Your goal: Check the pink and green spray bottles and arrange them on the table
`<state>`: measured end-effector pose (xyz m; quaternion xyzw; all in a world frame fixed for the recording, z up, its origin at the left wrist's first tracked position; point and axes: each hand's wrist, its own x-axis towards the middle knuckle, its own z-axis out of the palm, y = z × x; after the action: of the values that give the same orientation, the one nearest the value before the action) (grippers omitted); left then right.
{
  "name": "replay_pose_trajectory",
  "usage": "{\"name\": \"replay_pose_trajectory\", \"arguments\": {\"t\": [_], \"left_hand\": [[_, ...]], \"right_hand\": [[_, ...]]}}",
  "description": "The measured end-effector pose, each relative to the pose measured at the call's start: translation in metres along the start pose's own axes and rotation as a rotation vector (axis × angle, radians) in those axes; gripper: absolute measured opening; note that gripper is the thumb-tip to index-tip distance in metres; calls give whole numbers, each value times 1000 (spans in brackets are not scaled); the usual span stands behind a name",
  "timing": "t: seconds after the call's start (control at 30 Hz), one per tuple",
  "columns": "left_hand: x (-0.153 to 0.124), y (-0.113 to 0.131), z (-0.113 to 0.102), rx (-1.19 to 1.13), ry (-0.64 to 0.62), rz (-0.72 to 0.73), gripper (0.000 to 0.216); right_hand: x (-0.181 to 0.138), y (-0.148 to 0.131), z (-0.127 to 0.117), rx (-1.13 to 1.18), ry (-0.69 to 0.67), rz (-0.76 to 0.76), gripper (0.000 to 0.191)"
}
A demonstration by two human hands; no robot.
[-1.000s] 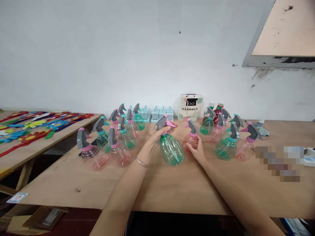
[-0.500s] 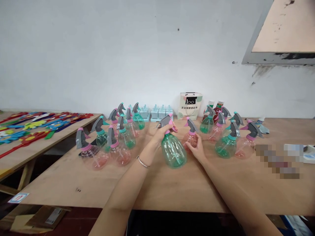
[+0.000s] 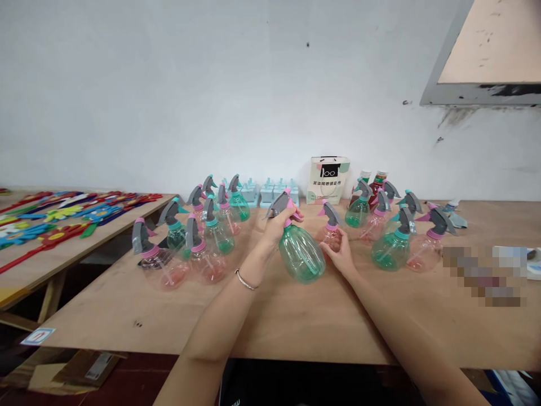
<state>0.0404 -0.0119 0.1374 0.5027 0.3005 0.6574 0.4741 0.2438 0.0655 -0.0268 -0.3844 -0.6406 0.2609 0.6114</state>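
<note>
My left hand (image 3: 276, 225) is closed around the neck of a green spray bottle (image 3: 301, 255) with a grey and pink trigger head. The bottle is tilted, its base near the wooden table (image 3: 270, 316). My right hand (image 3: 340, 252) rests just right of it, fingers curled against a pink spray bottle (image 3: 330, 232) that stands upright behind. A thin bracelet sits on my left wrist.
Several pink and green spray bottles stand in a cluster at the left (image 3: 198, 237) and another at the right (image 3: 393, 234). Light blue trays (image 3: 273, 194) and a small paper bag (image 3: 329, 180) line the wall. A second table with colourful flat items (image 3: 63, 217) lies left.
The green bottle has tilted further, its base swinging right toward my right hand. My right hand stays beside the pink bottle.
</note>
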Motion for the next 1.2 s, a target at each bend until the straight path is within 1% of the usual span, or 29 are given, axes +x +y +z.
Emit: {"name": "replay_pose_trajectory", "arguments": {"t": [0.07, 0.13, 0.17, 0.2, 0.3, 0.33, 0.37, 0.4, 0.47, 0.53, 0.57, 0.6, 0.67, 0.73, 0.77, 0.83, 0.9, 0.93, 1.07, 1.13, 1.2], "left_hand": [[0, 1, 0, 19, -96, 2, 18], [0, 1, 0, 47, -149, -13, 19], [0, 0, 0, 65, -135, -14, 18], [0, -2, 0, 82, -92, -9, 17], [-1, -5, 2, 149, 94, -3, 24], [-2, -6, 3, 180, 131, -6, 25], [-3, -5, 4, 212, 133, -10, 23], [-4, -4, 4, 238, 106, -7, 20], [-7, 0, 4, 258, 17, 7, 15], [-9, 1, 4, 257, -52, 16, 18], [-9, 1, 4, 260, -60, 16, 18], [-9, 0, 4, 267, -50, 16, 16], [-8, -3, 3, 297, 8, 19, 13], [-4, -8, 0, 337, 91, 33, 18], [-2, -11, -4, 362, 128, 49, 19], [5, -19, -15, 442, 187, 109, 14], [12, -28, -30, 553, 255, 185, 9], [16, -33, -39, 608, 292, 215, 12], [25, -56, -70, 710, 423, 263, 26], [24, -68, -82, 758, 467, 300, 41], [19, -83, -91, 859, 483, 320, 57]], "right_hand": [[0, -1, 0, -7, 10, -10, 79], [0, -2, 0, -14, 14, -17, 78], [0, -3, 0, -18, 14, -19, 78], [0, -3, 0, -24, 13, -21, 79], [1, -4, 0, -43, 13, -23, 79], [1, -4, 0, -48, 14, -25, 78], [1, -3, -1, -52, 15, -27, 78], [1, -3, -1, -52, 16, -30, 78], [1, -2, 0, -41, 13, -30, 78], [1, -2, 0, -24, 7, -22, 78], [1, -2, 0, -22, 7, -18, 78], [1, -3, 0, -27, 10, -17, 78], [1, -4, -1, -45, 17, -20, 79], [1, -4, -2, -57, 16, -26, 79], [1, -4, -2, -58, 14, -28, 79], [1, -3, -2, -62, 14, -30, 79], [2, -1, -2, -63, 20, -28, 78], [2, -1, -2, -61, 24, -24, 78], [2, 2, -1, -51, 24, -12, 79], [2, 3, -1, -47, 17, -13, 79], [1, 3, -1, -45, 14, -16, 79]]}}
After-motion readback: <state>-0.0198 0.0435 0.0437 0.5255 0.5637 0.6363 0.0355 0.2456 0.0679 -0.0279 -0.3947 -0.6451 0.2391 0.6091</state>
